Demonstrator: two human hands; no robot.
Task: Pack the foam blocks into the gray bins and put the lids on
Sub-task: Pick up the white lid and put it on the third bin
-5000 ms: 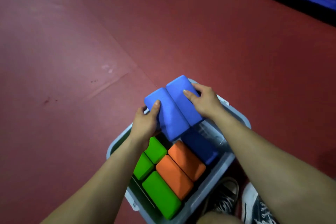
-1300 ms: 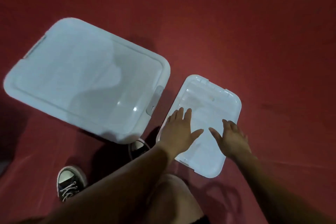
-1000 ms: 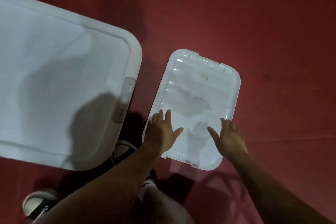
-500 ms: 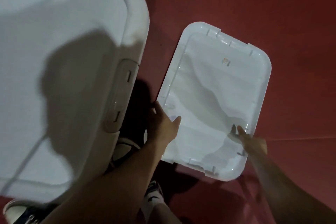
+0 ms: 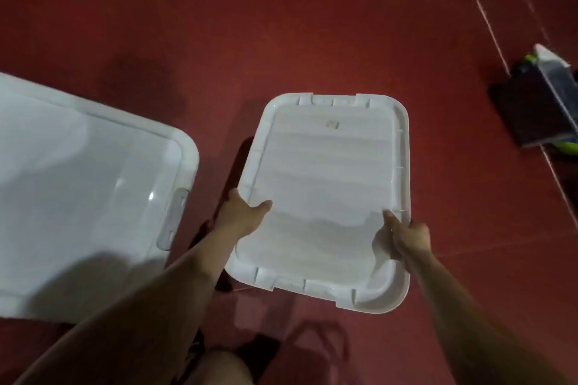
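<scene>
Our left hand (image 5: pixel 240 216) & right hand (image 5: pixel 406 234) pinch the lid (image 5: pixel 325 172) by its long rims. Prob light, bendy plastic, so we keep to the edges.

Two lids: small lid (image 5: pixel 325 172), large lid (image 5: pixel 78 191); two hands: left hand (image 5: pixel 240 216), right hand (image 5: pixel 409 237); one bin (image 5: pixel 538 109).

Both bare forearms reach forward from the bottom corners. The left hand (image 5: pixel 240 217) grips the left edge of a white rectangular plastic lid (image 5: pixel 325 172), thumb on top, fingers hidden beneath. The right hand (image 5: pixel 409 236) grips the right edge likewise, thumb on top.
</scene>
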